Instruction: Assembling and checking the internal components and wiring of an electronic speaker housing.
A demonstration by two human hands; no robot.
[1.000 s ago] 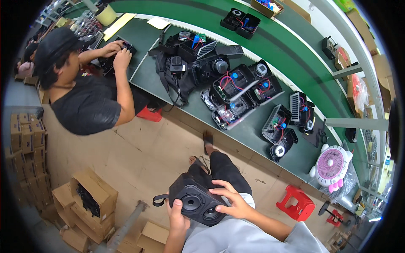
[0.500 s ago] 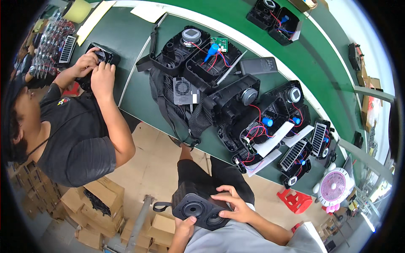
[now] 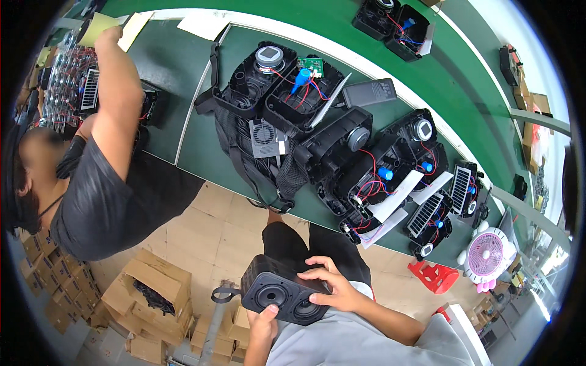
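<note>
At far left, a co-worker in a black short-sleeved shirt point(image 3: 101, 201), seated at the dark green bench point(image 3: 204, 137), one arm stretched toward a pale yellow tub point(image 3: 91, 32), contact impossible to tell. Below, stacked open brown cardboard boxes point(image 3: 125, 299). On the bench to the right of the co-worker, a black fabric bag with straps point(image 3: 232, 137), a flat grey fan-grilled panel point(image 3: 265, 137) lying on top, and just behind, two open black plastic housing halves point(image 3: 244, 91), one with a round silver-rimmed part, the other with a green circuit board point(image 3: 311, 65). Nearer, above the lap and apart from the bench, a black speaker box with two round drivers point(image 3: 285, 288). Clamped on its lower left front edge, the left hand point(image 3: 262, 326), thumb in front, fingers hidden; spread over its top, with thumb at the right driver, the right hand point(image 3: 336, 291). Farther right, more open black housings with red and blue wires point(image 3: 342, 140), white sheets point(image 3: 395, 196), striped dark panels point(image 3: 425, 215), a red plastic stool point(image 3: 434, 277) and a pink-and-white fan point(image 3: 486, 251).
</note>
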